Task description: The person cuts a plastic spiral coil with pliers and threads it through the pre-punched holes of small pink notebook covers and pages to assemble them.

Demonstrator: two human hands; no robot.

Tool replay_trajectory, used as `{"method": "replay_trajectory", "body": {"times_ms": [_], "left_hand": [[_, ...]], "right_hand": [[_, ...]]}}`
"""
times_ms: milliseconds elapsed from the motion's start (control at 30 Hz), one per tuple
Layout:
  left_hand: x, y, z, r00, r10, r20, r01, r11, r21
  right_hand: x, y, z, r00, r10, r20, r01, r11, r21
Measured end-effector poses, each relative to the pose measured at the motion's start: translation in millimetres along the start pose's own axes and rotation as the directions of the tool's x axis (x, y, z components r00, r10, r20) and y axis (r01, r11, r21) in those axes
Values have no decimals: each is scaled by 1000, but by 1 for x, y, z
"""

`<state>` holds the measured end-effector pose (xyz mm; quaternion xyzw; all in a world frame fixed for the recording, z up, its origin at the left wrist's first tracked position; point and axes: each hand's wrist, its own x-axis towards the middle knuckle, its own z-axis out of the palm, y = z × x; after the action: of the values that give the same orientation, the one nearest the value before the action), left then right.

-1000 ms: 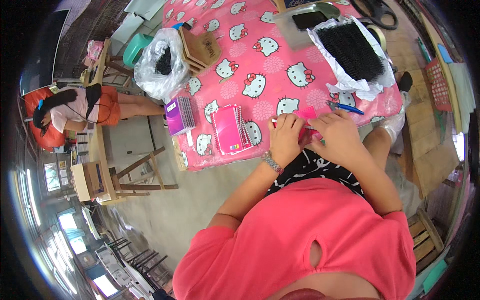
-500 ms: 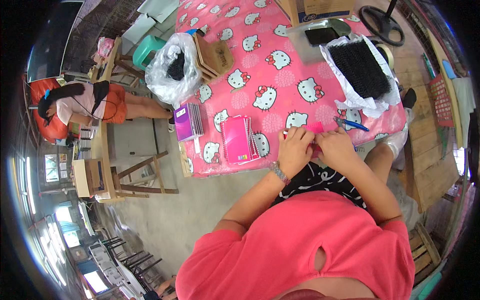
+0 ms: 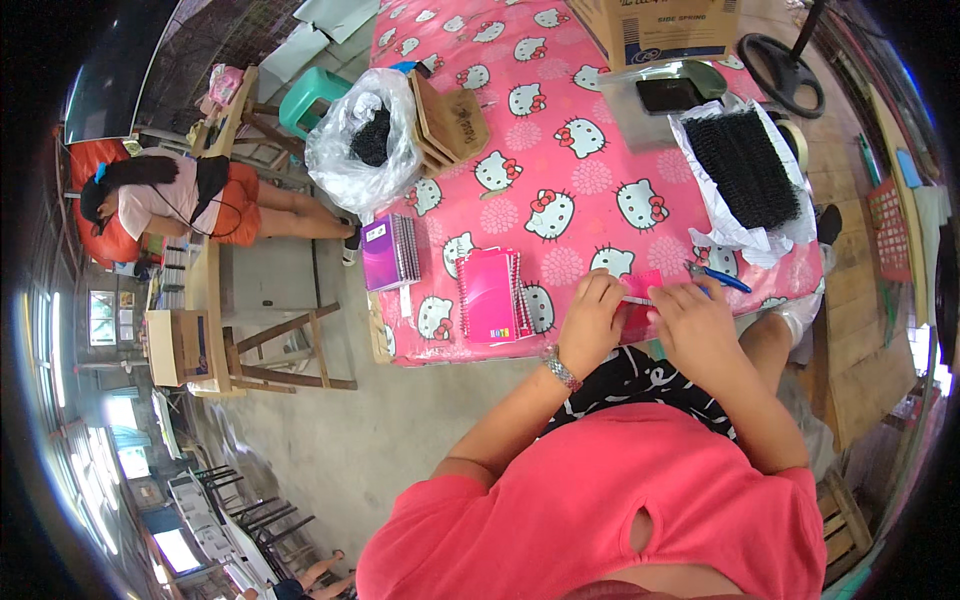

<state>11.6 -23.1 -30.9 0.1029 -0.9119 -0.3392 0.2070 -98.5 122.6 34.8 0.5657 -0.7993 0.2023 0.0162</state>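
Note:
At the near table edge my left hand and my right hand hold a small pink notebook between them. Fingers of both hands are closed on its sides, and a thin white edge shows across it. Just beyond my right hand lies a pair of blue-handled cutting pliers. To the left of my left hand is a stack of pink spiral notebooks. My fingers hide much of the held notebook, including its binding edge.
Purple spiral notebooks stand at the left table edge, near a plastic bag and a wooden holder. Black coils lie on white paper at right. A cardboard box sits at the back. Another person bends over a bench at left.
My hands have moved slightly apart, and a white edge and more of the pink notebook now show between them. The whole view has shifted a little.

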Motion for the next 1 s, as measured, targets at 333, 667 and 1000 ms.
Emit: {"method": "replay_trajectory", "body": {"times_ms": [333,667,1000], "left_hand": [[-2,1,-2,999,-9,45,10,1000,-18],[-6,5,-1,999,-41,31,42,999,-30],[-2,3,-3,992,-122,-32,122,993,2]], "right_hand": [[8,-7,2,992,57,114,-60,998,19],[2,-3,33,995,94,36,-97,989,110],[5,4,23,990,131,47,-132,991,31]]}}
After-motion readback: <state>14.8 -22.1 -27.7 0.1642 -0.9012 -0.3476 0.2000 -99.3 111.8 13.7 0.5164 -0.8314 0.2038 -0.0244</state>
